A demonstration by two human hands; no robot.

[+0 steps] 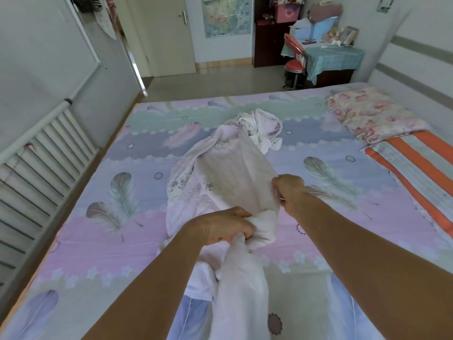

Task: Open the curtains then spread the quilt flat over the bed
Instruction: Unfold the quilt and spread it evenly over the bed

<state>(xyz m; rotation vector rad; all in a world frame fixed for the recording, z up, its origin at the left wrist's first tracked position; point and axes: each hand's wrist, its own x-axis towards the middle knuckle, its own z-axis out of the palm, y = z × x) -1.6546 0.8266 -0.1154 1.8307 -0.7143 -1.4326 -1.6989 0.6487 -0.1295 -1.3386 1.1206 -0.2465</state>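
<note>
A pale pink quilt (220, 175) with small flower prints lies bunched in a long heap down the middle of the bed (117, 241), which has a pastel feather-print sheet. My left hand (228, 227) grips a fold of the quilt near its close end, fingers curled into the cloth. My right hand (289, 192) pinches the quilt's right edge a little farther up. A strip of the quilt hangs down toward me between my arms. No curtains are in view.
A floral pillow (372, 114) and an orange-striped folded blanket (421, 168) lie at the bed's right side. A radiator (44, 158) runs along the left wall. Beyond the bed stand a door (169, 33), a red chair (295, 62) and a cluttered desk (331, 57).
</note>
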